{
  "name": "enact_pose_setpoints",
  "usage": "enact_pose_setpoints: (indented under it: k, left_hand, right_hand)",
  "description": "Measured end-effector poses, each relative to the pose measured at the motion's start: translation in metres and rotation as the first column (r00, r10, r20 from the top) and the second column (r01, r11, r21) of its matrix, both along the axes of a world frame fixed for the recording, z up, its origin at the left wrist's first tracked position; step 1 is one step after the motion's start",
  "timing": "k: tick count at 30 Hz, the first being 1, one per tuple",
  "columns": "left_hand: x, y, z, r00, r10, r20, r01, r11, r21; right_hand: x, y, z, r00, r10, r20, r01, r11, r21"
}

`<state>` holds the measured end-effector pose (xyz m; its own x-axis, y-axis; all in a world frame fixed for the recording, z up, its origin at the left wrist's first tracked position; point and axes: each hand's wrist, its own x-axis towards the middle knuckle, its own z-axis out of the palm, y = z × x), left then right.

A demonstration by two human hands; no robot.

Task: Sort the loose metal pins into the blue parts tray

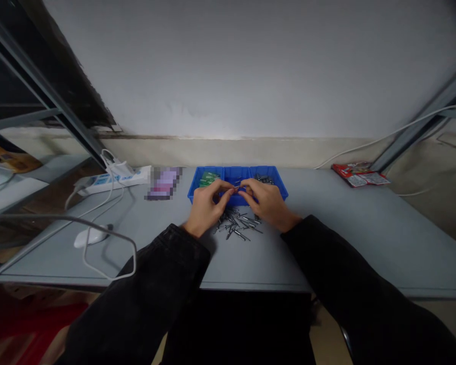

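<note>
My left hand (pixel 210 204) and my right hand (pixel 265 200) meet fingertip to fingertip over the front of a blue three-compartment tray (pixel 282 190). Both are closed in a pinch around something small and thin, too small to name. Green pieces (pixel 208 178) lie in the tray's left compartment, dark metallic pieces (pixel 264 179) in the right one. A few thin pieces show in the middle compartment, partly hidden by my fingers. Below my hands a loose pile of slim metal parts (pixel 237 223) is spread on the grey table (pixel 251 263).
To the left are a white power strip (pixel 133 177) with plugs and cables, a blurred purple object (pixel 164 183) and a white mouse-like object (pixel 91 236). A red packet (pixel 359 175) lies at the back right. A wall stands behind the table.
</note>
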<state>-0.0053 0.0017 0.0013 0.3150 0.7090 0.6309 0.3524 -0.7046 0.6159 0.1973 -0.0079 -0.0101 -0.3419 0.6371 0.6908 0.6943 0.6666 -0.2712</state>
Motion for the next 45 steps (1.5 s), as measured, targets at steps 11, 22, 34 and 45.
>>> enact_pose_setpoints:
  k: [11, 22, 34, 45]
  left_hand:
    - [0.0018, 0.0017, 0.0002, 0.999, -0.011, -0.034, 0.01, 1.0, -0.014]
    - [0.0035, -0.001, 0.0014, 0.995, -0.009, -0.104, 0.01, 1.0, 0.005]
    - [0.0014, -0.0017, 0.0007, 0.983, -0.041, -0.178, 0.042, 0.999, 0.006]
    - [0.0014, -0.001, -0.0015, 0.981, 0.002, -0.195, 0.013, 0.997, 0.074]
  right_hand:
    - [-0.0022, -0.0057, 0.0064, 0.999, 0.042, -0.002, -0.042, 0.998, 0.041]
    - [-0.0045, -0.0056, 0.0041, 0.997, 0.076, -0.035, -0.074, 0.996, 0.038]
    - [-0.0035, -0.0036, 0.0015, 0.995, 0.099, -0.029, -0.099, 0.995, 0.019]
    - [-0.0037, -0.0024, 0.0022, 0.995, 0.102, -0.009, -0.102, 0.995, 0.013]
